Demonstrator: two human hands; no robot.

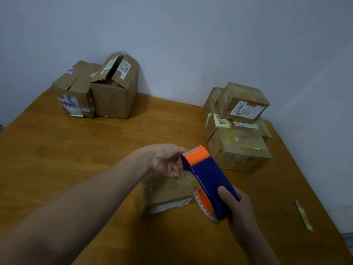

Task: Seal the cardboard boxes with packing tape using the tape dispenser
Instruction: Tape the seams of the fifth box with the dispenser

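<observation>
Blue tape dispenser [208, 180] overlaps the nearest box [168, 190]; taped stack [236, 131] behind.

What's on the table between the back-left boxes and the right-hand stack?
Nothing: in the head view, only bare wooden table lies between the back-left boxes and the stack.

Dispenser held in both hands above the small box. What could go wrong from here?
1. The left hand pinches the tape dispenser right beside its serrated blade; a slip could nick a finger.
2. Neither hand steadies the small box; with the right hand pulling, it may slide on the table.
</observation>
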